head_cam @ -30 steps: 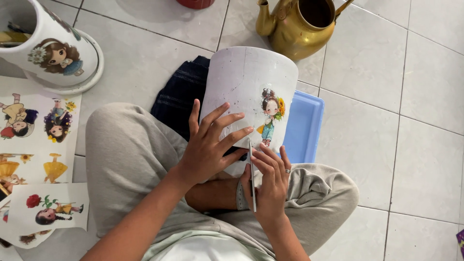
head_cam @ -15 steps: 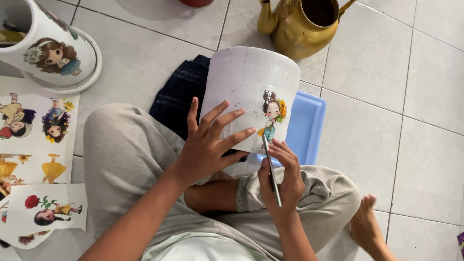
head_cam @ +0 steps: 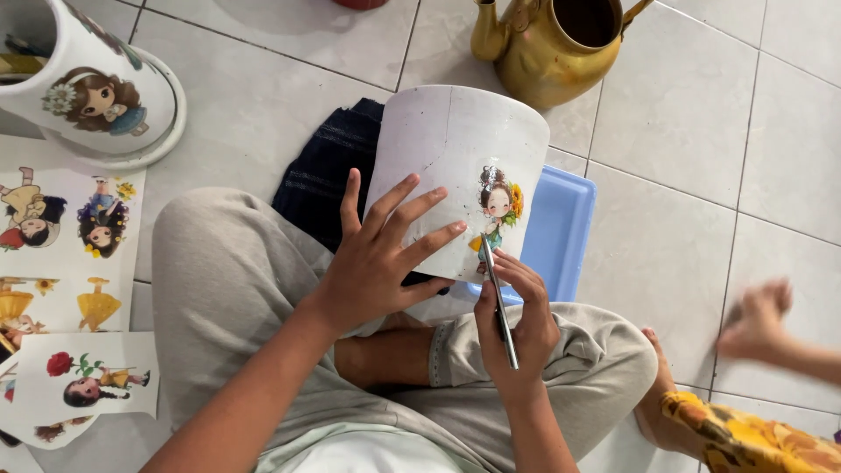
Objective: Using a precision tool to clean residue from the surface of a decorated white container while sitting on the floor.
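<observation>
White floor tiles (head_cam: pixel 692 175) lie under a seated person whose lap carries a white pot (head_cam: pixel 455 166) tipped on its side, with a blue tray (head_cam: pixel 561 236) just beyond it. Left hand (head_cam: pixel 381 258) lies open, fingers spread flat on the pot's wall. Right hand (head_cam: pixel 512 320) is closed around a thin metal tool (head_cam: pixel 498 298), its tip touching the girl sticker (head_cam: pixel 497 206) on the pot.
</observation>
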